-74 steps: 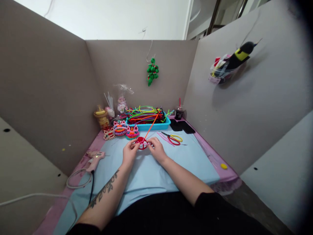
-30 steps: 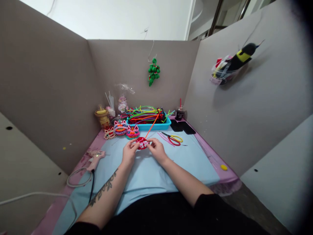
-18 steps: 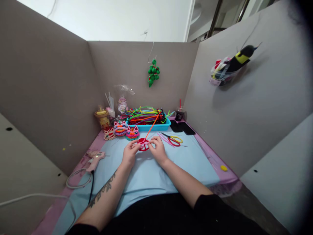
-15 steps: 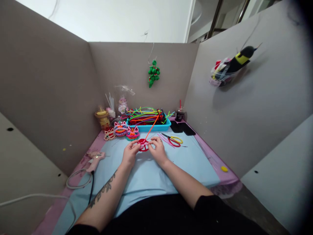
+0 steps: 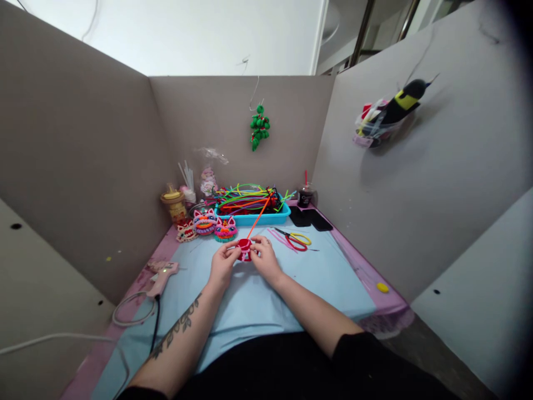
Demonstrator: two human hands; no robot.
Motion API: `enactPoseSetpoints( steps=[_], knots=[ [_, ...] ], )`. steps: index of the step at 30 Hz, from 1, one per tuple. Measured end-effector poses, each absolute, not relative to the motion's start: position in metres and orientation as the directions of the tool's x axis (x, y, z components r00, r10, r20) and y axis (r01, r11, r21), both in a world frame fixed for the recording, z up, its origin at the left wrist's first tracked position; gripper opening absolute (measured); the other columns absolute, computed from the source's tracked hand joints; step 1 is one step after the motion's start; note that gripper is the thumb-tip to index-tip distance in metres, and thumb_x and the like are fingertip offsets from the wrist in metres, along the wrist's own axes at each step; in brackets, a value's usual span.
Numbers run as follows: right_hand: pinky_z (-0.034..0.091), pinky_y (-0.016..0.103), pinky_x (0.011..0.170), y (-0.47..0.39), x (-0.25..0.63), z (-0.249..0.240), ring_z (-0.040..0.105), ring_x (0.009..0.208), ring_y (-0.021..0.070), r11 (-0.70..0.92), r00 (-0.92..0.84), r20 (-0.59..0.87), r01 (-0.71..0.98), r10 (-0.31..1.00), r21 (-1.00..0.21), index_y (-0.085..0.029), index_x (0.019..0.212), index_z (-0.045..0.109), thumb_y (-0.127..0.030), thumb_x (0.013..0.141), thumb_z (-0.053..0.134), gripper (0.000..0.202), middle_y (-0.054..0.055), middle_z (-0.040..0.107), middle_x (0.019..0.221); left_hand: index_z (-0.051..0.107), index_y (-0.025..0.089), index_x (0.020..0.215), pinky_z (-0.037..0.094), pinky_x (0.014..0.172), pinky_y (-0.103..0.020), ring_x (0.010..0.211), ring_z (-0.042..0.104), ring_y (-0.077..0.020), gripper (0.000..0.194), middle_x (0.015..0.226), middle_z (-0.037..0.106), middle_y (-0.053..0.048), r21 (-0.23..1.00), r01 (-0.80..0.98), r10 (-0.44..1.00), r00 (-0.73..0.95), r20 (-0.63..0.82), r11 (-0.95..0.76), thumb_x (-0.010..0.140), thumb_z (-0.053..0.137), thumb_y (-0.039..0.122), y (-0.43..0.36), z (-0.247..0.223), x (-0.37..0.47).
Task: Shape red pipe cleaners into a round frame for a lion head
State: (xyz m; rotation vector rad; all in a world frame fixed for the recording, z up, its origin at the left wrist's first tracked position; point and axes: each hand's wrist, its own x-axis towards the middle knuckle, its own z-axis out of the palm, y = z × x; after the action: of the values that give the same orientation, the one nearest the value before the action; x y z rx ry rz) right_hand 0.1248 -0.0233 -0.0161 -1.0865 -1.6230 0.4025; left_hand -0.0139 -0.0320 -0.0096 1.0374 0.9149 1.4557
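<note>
Between my two hands is a small round red and pink piece of pipe cleaner work (image 5: 244,250), held above the table. My left hand (image 5: 224,262) pinches its left edge with thumb and fingers. On the opposite edge, the fingers of my right hand (image 5: 265,260) are closed. An orange pipe cleaner (image 5: 258,218) slants up and right behind the piece; whether it is joined to it I cannot tell. To the right lie scissors (image 5: 296,239) with one red and one yellow handle, beside some pink pipe cleaners (image 5: 284,239).
Colourful pipe cleaners fill a blue tray (image 5: 254,219) at the back. Several finished animal-face pieces (image 5: 205,222) sit left of it. Two black phones (image 5: 310,218) and a drink cup (image 5: 306,196) are right. A pink glue gun (image 5: 163,279) with its cable lies at left.
The red and pink piece has been tilted between my fingers, so its face shows differently. Both hands stay in nearly the same place. The view has shifted slightly.
</note>
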Motion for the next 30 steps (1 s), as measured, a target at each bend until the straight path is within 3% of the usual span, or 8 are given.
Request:
enactPoseSetpoints(
  steps=[7,9,13,18,23,30],
  knots=[
    [0.035,0.042,0.098,-0.023,0.129,-0.017,0.044,0.113,0.0217,0.572,-0.150,0.562,0.381,0.813,-0.727,-0.024,0.084,0.068,-0.012,0.075,0.051,0.022,0.006,0.052,0.117,0.060,0.012,0.095,0.047,0.064,-0.025,0.061,0.063,-0.0139,0.044,0.069,0.069,-0.004,0.948,-0.270,0.981,-0.135,0.139,-0.172,0.060,0.075,0.033,-0.033,-0.006,-0.014],
    [0.034,0.043,0.099,-0.025,0.131,-0.016,0.042,0.116,0.0231,0.592,-0.191,0.570,0.408,0.799,-0.695,-0.024,0.095,0.066,-0.016,0.074,0.056,0.025,0.007,0.049,0.121,0.059,0.013,0.094,0.047,0.063,-0.024,0.061,0.063,-0.0133,0.042,0.069,0.069,-0.004,0.949,-0.253,0.975,-0.164,0.148,-0.187,0.060,0.074,0.033,-0.033,-0.006,-0.014],
    [0.036,0.045,0.098,-0.033,0.133,-0.014,0.041,0.114,0.0264,0.656,-0.183,0.674,0.507,0.716,-0.559,-0.020,0.115,0.054,-0.030,0.070,0.067,0.048,0.013,0.047,0.119,0.059,0.014,0.095,0.046,0.063,-0.023,0.062,0.063,-0.0122,0.039,0.068,0.068,-0.002,0.949,-0.226,0.961,-0.214,0.173,-0.221,0.063,0.073,0.032,-0.033,-0.008,-0.016],
    [0.042,0.041,0.085,-0.040,0.126,-0.013,0.050,0.094,0.0242,0.719,-0.296,0.718,0.571,0.630,-0.396,-0.021,0.104,0.059,-0.031,0.079,0.058,0.027,0.010,0.059,0.097,0.058,0.014,0.096,0.046,0.064,-0.023,0.065,0.064,-0.0140,0.040,0.071,0.069,-0.005,0.952,-0.190,0.958,-0.206,0.199,-0.239,0.063,0.072,0.033,-0.033,-0.010,-0.014],
    [0.045,0.035,0.080,-0.042,0.121,-0.011,0.057,0.083,0.0192,0.749,-0.291,0.716,0.459,0.635,-0.478,-0.023,0.088,0.063,-0.022,0.085,0.046,0.017,0.006,0.066,0.086,0.058,0.015,0.095,0.047,0.064,-0.025,0.065,0.064,-0.0150,0.042,0.073,0.070,-0.005,0.953,-0.197,0.965,-0.171,0.197,-0.229,0.061,0.074,0.033,-0.033,-0.010,-0.010],
    [0.048,0.031,0.072,-0.048,0.134,-0.005,0.061,0.073,0.0164,0.709,-0.248,0.665,0.196,0.704,-0.677,-0.022,0.080,0.063,-0.030,0.081,0.052,0.014,0.004,0.066,0.077,0.057,0.014,0.094,0.048,0.066,-0.026,0.065,0.065,-0.0158,0.044,0.071,0.069,-0.004,0.934,-0.268,0.950,-0.264,0.164,-0.236,0.059,0.075,0.033,-0.028,-0.011,-0.017]
  ],
)
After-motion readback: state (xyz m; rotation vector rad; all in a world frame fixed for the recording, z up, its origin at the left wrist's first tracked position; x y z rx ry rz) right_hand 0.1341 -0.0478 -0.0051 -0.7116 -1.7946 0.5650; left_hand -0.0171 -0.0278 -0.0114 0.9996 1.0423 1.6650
